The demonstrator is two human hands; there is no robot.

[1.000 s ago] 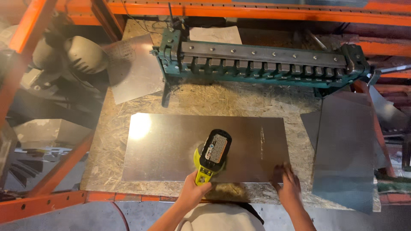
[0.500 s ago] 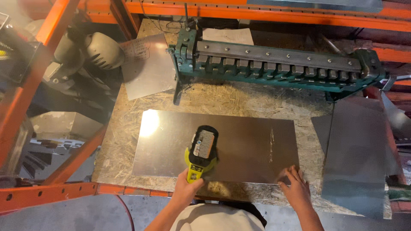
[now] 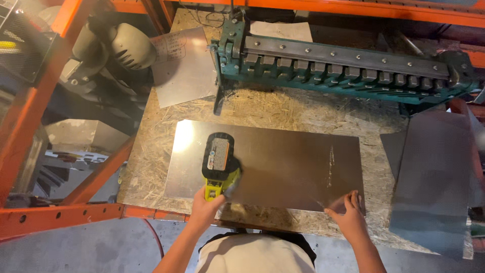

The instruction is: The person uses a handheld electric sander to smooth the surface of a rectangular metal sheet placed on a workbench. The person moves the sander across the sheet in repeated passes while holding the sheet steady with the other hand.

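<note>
At the far left a grey fan [image 3: 118,48] sat behind the orange rack post [image 3: 38,96], beside the chipboard tabletop [image 3: 262,108]. The left hand [image 3: 206,206] was wrapped around a yellow-green cordless power tool [image 3: 220,162] resting on the dark metal sheet [image 3: 283,162] lying flat on the tabletop. The right hand [image 3: 346,218] pressed spread fingers on the sheet's near right corner, below the green bending machine [image 3: 343,71].

Metal sheets [image 3: 283,162] – three; power tool [image 3: 220,161] – one; bending brake [image 3: 343,71] – one.
</note>
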